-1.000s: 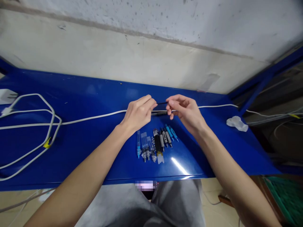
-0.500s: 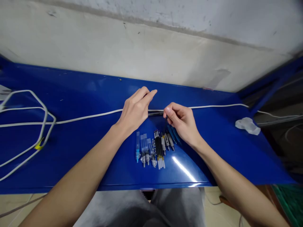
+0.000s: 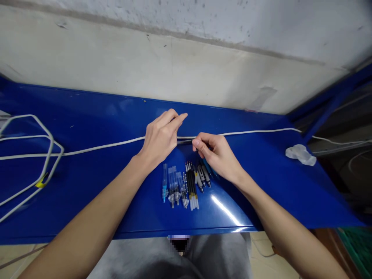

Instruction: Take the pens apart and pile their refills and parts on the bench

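Observation:
My left hand (image 3: pixel 161 135) is over the middle of the blue table, index finger stretched out, the other fingers curled and partly hidden. A thin dark pen-like rod (image 3: pixel 185 142) runs from under its palm side to my right hand (image 3: pixel 215 153), whose thumb and index finger pinch its other end. Below the hands lie clear pen barrels (image 3: pixel 172 180), a barrel with a blue grip (image 3: pixel 164 186), small springs (image 3: pixel 184 179), black ink refills (image 3: pixel 191 182) and grey pen parts (image 3: pixel 204 174). Blue pen parts (image 3: pixel 209 168) are partly covered by my right hand.
A white cable (image 3: pixel 95 148) crosses the blue table (image 3: pixel 95 186) behind the hands and loops at the left, with a yellow tag (image 3: pixel 42 181). Crumpled clear plastic (image 3: pixel 301 154) lies at the right. A pale wall (image 3: pixel 116 58) stands along the back edge.
The view has shifted slightly, moving the scene a little left. Both hands keep nearly the same pose around the dark rod, and the pen parts lie as before.

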Tool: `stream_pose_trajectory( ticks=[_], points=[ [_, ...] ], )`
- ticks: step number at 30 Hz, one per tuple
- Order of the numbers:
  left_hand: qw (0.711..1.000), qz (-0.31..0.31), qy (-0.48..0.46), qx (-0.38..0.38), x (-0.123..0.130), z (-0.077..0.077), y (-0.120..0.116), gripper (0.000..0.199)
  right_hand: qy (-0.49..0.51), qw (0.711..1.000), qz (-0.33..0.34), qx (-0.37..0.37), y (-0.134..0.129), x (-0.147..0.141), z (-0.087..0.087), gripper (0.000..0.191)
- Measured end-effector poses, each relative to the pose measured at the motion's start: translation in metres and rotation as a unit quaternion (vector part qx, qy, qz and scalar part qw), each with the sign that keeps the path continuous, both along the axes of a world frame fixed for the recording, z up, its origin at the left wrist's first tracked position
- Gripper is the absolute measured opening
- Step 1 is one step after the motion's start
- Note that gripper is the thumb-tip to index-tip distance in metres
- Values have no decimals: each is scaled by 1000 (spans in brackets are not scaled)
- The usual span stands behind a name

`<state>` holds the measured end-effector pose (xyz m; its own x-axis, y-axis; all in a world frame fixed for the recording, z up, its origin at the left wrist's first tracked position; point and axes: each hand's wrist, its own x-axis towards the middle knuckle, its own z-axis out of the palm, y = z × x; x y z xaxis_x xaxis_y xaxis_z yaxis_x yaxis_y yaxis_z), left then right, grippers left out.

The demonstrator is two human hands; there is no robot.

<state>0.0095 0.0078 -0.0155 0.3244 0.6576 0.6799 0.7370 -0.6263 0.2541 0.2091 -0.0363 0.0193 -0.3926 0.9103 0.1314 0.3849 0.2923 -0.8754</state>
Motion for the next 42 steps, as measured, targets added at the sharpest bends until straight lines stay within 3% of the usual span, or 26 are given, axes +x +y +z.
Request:
stream_pose_trajectory(
  ticks=[7, 17, 20, 26, 42],
  points=[
    [1000, 20, 8, 3, 0, -1, 1, 35, -49, 997, 53, 6, 3, 1, -3, 30],
    [1000, 19, 8, -12, 1, 0, -1, 34, -36, 997, 3, 61, -1, 1, 5, 27],
    [1000, 20, 6, -20, 1, 0, -1, 34, -72, 996, 31, 31, 0, 2, 5, 27],
    [999, 17, -7, -26, 2, 1, -2, 33, -65, 985, 109, -117, 3, 7, -4, 18],
    [999, 22, -6, -33, 3, 1, -3, 33, -59, 984, 111, -123, 4, 9, -5, 16]
  ],
)
